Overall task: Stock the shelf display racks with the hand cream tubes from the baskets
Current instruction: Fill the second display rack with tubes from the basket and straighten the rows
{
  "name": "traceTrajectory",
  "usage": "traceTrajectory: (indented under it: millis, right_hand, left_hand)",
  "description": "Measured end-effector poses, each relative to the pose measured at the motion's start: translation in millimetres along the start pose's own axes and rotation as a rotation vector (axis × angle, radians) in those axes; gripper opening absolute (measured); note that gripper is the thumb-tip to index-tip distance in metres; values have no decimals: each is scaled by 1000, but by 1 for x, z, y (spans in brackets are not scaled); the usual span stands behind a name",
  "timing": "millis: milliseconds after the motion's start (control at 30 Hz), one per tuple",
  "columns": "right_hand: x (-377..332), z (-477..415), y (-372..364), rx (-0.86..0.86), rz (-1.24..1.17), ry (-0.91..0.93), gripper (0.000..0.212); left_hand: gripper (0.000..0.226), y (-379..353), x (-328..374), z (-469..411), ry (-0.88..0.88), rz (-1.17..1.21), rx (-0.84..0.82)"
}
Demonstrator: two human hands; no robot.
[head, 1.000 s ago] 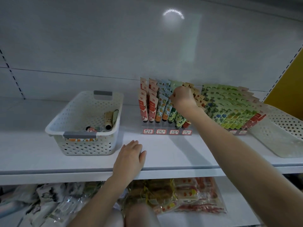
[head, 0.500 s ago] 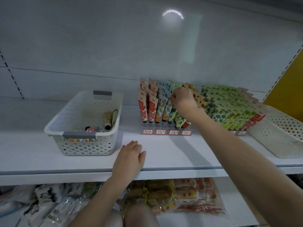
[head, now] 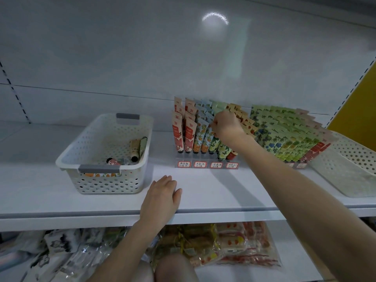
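Note:
A clear display rack (head: 206,164) on the white shelf holds rows of upright hand cream tubes: red, blue-orange, green and tan. My right hand (head: 226,127) reaches over its middle rows, and its curled fingers pinch the top of a green lemon-print tube (head: 213,144) standing in the rack. Flat on the shelf's front edge rests my left hand (head: 162,197), fingers straight, holding nothing. The white perforated basket (head: 105,180) at the left holds a few loose tubes (head: 135,147). A second rack (head: 284,135) to the right is packed with green tubes.
Another white perforated basket (head: 350,169) sits at the far right of the shelf. Packaged goods (head: 213,245) lie on the lower shelf beneath. A yellow panel (head: 360,110) stands at the right. The shelf's back wall (head: 142,58) is plain white.
My right hand has stayed at the rack's green rows, shifting only slightly. The left hand has not moved.

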State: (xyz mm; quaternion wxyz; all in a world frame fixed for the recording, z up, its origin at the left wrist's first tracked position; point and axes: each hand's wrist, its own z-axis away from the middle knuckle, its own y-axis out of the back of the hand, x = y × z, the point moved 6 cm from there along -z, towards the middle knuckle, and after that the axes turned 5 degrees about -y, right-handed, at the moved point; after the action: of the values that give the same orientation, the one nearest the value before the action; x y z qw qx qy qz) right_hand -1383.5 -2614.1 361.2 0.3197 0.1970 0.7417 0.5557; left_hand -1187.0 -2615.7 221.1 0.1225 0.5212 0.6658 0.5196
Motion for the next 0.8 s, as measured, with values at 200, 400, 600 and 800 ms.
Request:
traceTrajectory:
  millis: [200,400,600,800]
  right_hand:
    - [-8,-3,1,32,106,4,19]
    - [-5,0,1,0,69,9,30]
    - [2,8,9,-2,-103,26,37]
    - [2,17,17,64,-177,95,24]
  left_hand:
    - [24,0,0,0,3,4,-12]
    - [20,1,2,0,-16,16,-5]
    - [21,2,2,-1,-4,-2,-30]
    - [23,2,2,-1,-16,-15,-6]
